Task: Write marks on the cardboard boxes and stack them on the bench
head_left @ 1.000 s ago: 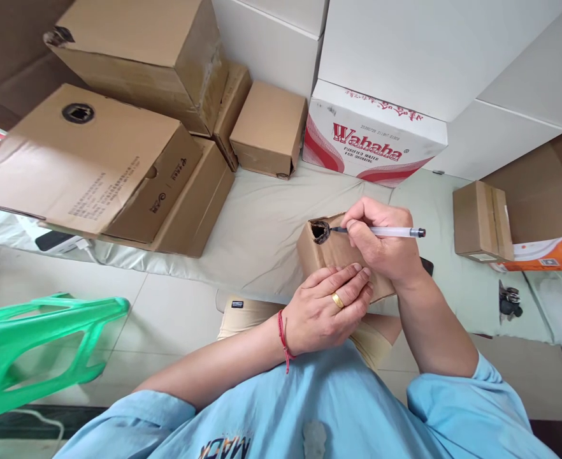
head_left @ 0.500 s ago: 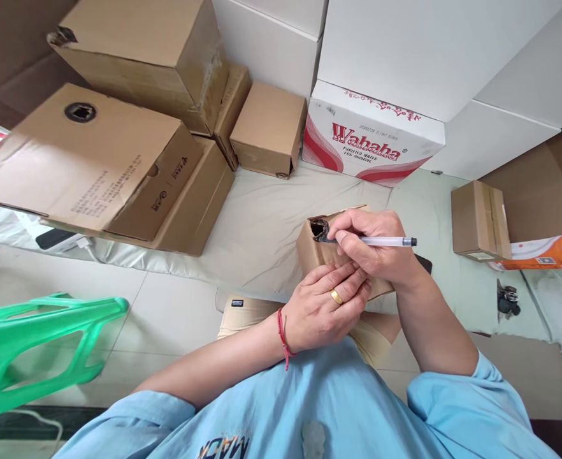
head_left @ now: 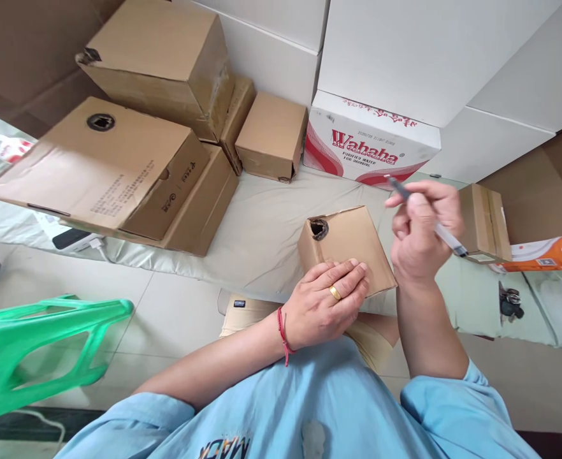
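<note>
Resting flat on the near part of a small cardboard box [head_left: 352, 236], the left hand [head_left: 329, 303] is lying with its fingers nearly together, while the right hand [head_left: 424, 226] is clamping a pen [head_left: 449, 241] between thumb and fingers, holding it clear of the box on the right. The box is sitting by the near edge of a pale cover [head_left: 266, 220], so uneven pressing could, I judge, tip or slide it off; whether it is overhanging, I cannot tell. The pen's dark end is pointing far left and seems uncapped, so a careless swing could mark the cover or the white carton [head_left: 371, 143] standing beyond. The ragged rim of the hole [head_left: 318, 229] in the far left corner could tear if something is catching it. The box is showing smooth, matt brown board; the hole is looking roughly round and dark; the pen's slim barrel is looking translucent; the cover is creasing softly.
</note>
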Available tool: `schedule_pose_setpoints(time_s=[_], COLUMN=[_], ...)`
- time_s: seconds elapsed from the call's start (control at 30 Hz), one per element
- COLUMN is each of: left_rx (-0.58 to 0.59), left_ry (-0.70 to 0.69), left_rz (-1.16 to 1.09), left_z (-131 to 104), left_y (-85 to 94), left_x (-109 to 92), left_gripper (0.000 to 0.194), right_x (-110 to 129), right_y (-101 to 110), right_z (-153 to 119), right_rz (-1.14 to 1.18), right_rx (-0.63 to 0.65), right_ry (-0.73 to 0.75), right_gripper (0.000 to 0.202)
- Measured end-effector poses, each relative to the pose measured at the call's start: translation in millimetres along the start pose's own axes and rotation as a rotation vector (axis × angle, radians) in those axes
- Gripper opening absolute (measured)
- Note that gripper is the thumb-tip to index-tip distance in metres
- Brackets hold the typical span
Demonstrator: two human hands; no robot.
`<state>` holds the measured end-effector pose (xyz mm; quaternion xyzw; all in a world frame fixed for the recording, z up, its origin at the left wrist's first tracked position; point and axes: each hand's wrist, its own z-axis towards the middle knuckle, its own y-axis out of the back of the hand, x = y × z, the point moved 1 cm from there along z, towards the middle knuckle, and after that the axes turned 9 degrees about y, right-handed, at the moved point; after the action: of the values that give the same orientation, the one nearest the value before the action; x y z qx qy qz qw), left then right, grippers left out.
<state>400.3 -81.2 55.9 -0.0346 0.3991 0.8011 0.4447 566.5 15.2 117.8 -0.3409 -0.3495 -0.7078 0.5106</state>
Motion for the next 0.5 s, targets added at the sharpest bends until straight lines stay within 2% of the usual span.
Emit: schedule_pose_setpoints(time_s=[0.07,0.1,0.13,0.2,0.27,0.37,0.43,0.5], left_rx=[0.005,0.007,0.009,0.020,0.036,0.074,0.103,0.123], left_ry=[0.006,0.005,0.003,-0.002,-0.002,0.004,0.006,0.003], left_rz=[0.006,0.005,0.000,-0.009,-0.014,-0.017,-0.023,-0.032], left_z=[0,0,0,0,0,1,2,2], left_y=[0.8,1.2,1.6,2.5,4.0,6.9,9.5,13.3], left_x=[0,0,0,1,2,3,4,4], left_gripper=[0.029,0.029,0.029,0.029,0.027,0.028,0.029,0.032], right_x=[-18,-29,-41,-64,-84,-106,-112,-111], right_y=[17,27,37,58,76,95,102,105], right_z=[-8,-16,-25,-49,-75,-110,-125,-132], right_rz=[-0.057,-0.126,-0.215,-0.482,-0.694,-0.840,-0.858,-0.805], right_rx=[-0.221,-0.266,-0.237,-0.083,0.169,0.459,0.558,0.573], right_ry=[0.066,0.066,0.023,-0.086,-0.149,-0.247,-0.294,-0.294], right_gripper=[0.024,0.029,0.034,0.036,0.035,0.040,0.051,0.061])
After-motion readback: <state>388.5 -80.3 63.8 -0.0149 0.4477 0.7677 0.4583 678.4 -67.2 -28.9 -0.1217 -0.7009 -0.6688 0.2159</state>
